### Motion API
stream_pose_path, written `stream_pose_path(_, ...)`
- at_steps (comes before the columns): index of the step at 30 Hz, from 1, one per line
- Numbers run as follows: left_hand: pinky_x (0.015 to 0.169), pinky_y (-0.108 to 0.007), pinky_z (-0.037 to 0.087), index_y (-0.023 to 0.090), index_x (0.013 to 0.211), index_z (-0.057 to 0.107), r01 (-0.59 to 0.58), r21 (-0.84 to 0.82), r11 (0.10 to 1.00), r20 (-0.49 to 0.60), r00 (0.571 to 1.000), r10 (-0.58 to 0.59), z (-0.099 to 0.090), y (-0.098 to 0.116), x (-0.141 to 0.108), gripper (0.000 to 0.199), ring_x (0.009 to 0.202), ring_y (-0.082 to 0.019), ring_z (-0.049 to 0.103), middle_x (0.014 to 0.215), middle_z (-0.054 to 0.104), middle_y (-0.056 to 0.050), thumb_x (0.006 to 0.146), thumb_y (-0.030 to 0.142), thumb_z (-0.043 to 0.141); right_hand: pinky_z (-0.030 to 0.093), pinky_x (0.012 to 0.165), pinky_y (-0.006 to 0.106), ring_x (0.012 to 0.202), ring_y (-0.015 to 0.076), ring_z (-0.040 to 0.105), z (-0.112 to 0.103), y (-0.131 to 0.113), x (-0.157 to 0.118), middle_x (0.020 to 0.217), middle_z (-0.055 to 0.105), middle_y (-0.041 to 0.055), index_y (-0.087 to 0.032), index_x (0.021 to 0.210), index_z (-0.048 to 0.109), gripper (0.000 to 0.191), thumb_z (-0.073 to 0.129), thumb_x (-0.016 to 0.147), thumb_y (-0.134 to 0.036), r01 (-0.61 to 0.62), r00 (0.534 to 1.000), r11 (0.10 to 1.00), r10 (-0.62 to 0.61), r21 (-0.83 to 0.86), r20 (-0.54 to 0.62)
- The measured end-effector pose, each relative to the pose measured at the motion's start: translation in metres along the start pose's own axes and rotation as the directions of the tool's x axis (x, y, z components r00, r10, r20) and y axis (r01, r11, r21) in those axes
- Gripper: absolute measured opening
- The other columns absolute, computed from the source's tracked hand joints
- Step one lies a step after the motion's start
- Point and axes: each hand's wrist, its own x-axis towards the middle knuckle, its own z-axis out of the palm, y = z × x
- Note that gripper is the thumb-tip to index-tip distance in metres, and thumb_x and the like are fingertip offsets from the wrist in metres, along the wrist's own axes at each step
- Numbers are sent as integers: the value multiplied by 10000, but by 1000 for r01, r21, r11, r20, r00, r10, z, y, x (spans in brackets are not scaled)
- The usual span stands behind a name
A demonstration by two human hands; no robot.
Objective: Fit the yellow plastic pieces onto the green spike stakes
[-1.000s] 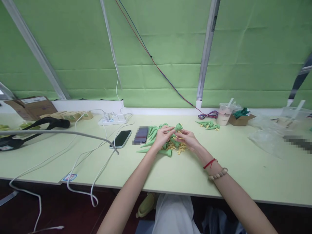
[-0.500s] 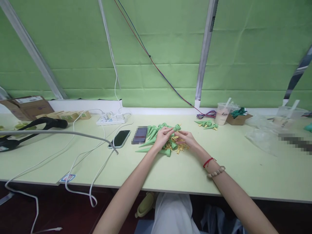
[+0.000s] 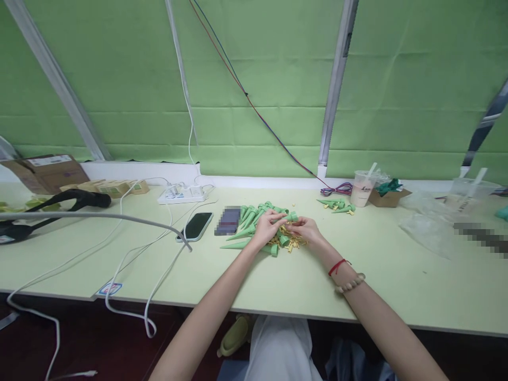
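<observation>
My left hand (image 3: pixel 268 228) is closed on a green plastic spike (image 3: pixel 292 216), its wide capped end pointing right. Close beside that end, my right hand (image 3: pixel 306 229) has its fingers pinched together; whatever they hold is too small to make out. Below and around both hands lies a pile of similar pointed green spikes (image 3: pixel 246 231), partly hidden by my left hand. Small yellow plastic pieces (image 3: pixel 294 244) are heaped under my right hand.
Left of the pile lie a phone (image 3: pixel 198 226) and a blurred dark rectangle (image 3: pixel 228 220), with white cables and a power strip (image 3: pixel 180 194) farther left. More green spikes (image 3: pixel 336 204), a drink cup (image 3: pixel 361 189) and a small cardboard box (image 3: pixel 387 198) stand back right.
The held spike's wide end has moved slightly right and down, away from the back of the table. My right fingers have come up from the yellow pieces towards it.
</observation>
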Motion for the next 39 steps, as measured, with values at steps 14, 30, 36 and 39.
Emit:
stream_pose_path(14, 691, -280, 417, 197, 874, 714, -29, 22, 999, -141, 989, 32, 5, 0, -4, 234, 778, -159, 548, 808, 574, -42, 720, 343, 615, 394, 624, 277, 643, 161, 533, 9, 8, -9, 647, 559, 8, -206, 572, 470, 198, 581, 713, -289, 481, 723, 502, -691, -718, 2)
stream_pose_path(30, 755, -286, 440, 155, 903, 699, 70, -93, 993, -215, 972, -89, 2, -9, 2, 258, 854, -168, 542, 872, 572, -58, 712, 308, 619, 525, 559, 282, 757, 174, 590, 23, 4, -9, 846, 610, 52, -165, 830, 575, 279, 622, 697, -406, 295, 942, 919, -325, -260, -81)
stream_pose_path(36, 807, -284, 432, 177, 922, 696, 45, -98, 994, -136, 989, -59, 0, -6, 1, 258, 915, -179, 549, 916, 577, -59, 708, 304, 630, 550, 586, 218, 720, 121, 608, 15, -7, -9, 833, 628, 41, -160, 829, 624, 149, 667, 689, -183, -117, 993, 982, 117, 146, 13)
stream_pose_path(39, 841, -286, 416, 185, 937, 693, 15, -68, 998, -101, 995, -22, 1, -3, 0, 253, 926, -176, 548, 914, 594, -58, 723, 296, 614, 543, 663, 196, 740, 103, 622, 10, -11, -9, 863, 657, 47, -153, 788, 644, 63, 632, 727, -143, -180, 976, 960, 147, 213, 162)
